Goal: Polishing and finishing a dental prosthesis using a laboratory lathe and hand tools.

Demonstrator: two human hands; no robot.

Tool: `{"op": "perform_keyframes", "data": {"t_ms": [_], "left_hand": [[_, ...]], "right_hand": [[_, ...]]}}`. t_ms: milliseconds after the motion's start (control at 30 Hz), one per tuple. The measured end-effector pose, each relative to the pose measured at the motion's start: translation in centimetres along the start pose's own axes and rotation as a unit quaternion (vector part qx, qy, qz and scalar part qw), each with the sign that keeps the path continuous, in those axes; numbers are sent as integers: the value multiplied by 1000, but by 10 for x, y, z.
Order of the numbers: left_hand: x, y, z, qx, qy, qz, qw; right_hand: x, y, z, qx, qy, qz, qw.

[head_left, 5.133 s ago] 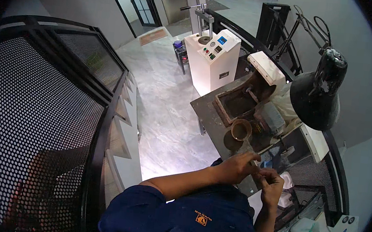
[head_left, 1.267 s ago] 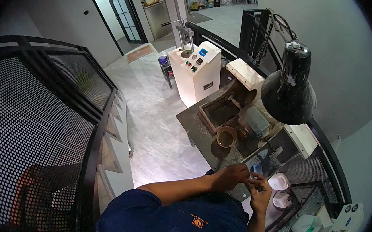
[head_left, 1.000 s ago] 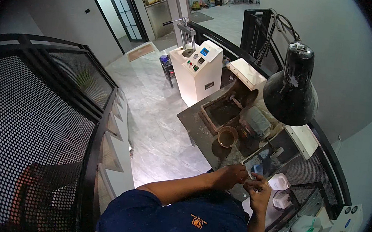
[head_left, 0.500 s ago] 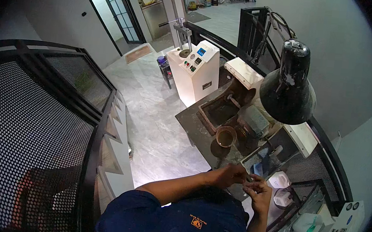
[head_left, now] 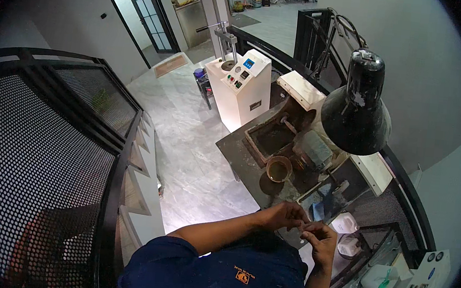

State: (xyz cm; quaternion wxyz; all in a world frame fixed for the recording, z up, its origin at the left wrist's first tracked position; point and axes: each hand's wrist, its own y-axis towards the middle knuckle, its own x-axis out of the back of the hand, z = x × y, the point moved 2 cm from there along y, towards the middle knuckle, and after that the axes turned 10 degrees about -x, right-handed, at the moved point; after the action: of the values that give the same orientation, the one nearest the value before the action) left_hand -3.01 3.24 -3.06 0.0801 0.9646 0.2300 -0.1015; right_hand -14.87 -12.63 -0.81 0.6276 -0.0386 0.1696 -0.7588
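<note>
My left hand point(head_left: 283, 216) and my right hand point(head_left: 322, 239) meet at the near edge of a dark workbench point(head_left: 236, 142). The fingers of both are pinched together tip to tip. Whatever lies between them is too small to make out. Just beyond them is a blue cloth-like piece point(head_left: 318, 211) beside a grinding motor point(head_left: 314, 151). A round brown bowl point(head_left: 278, 170) with liquid in it stands on the bench, left of the motor.
A black lamp point(head_left: 359, 109) hangs over the bench's right side. Behind stands a white machine point(head_left: 245, 90) with buttons and a screen. White cut-open jugs point(head_left: 345, 223) sit right of my hands. A black mesh railing point(head_left: 39, 170) runs along the left.
My hands stay together in almost the same place, with small shifts of the fingers. The fingertips now sit closer to each other.
</note>
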Motion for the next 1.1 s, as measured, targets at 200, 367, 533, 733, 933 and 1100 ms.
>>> {"op": "perform_keyframes", "data": {"t_ms": [200, 367, 533, 733, 933, 1100], "left_hand": [[-1, 2, 6, -17, 1, -1, 1000], [-3, 2, 4, -5, 24, -23, 999], [-2, 3, 6, 8, 57, -28, 998], [0, 0, 9, -9, 61, -37, 997], [-1, -2, 5, -33, 176, -6, 984], [2, -3, 1, -10, 196, 17, 980]], "right_hand": [[-3, -1, 5, -33, 40, -54, 997], [-3, -1, 7, -39, 24, -109, 993], [-4, 0, 6, -13, 26, -91, 995], [1, 4, -4, -26, 36, -86, 995], [6, 6, -13, -51, 17, -76, 996], [8, 7, -19, -48, -5, -67, 997]]}}
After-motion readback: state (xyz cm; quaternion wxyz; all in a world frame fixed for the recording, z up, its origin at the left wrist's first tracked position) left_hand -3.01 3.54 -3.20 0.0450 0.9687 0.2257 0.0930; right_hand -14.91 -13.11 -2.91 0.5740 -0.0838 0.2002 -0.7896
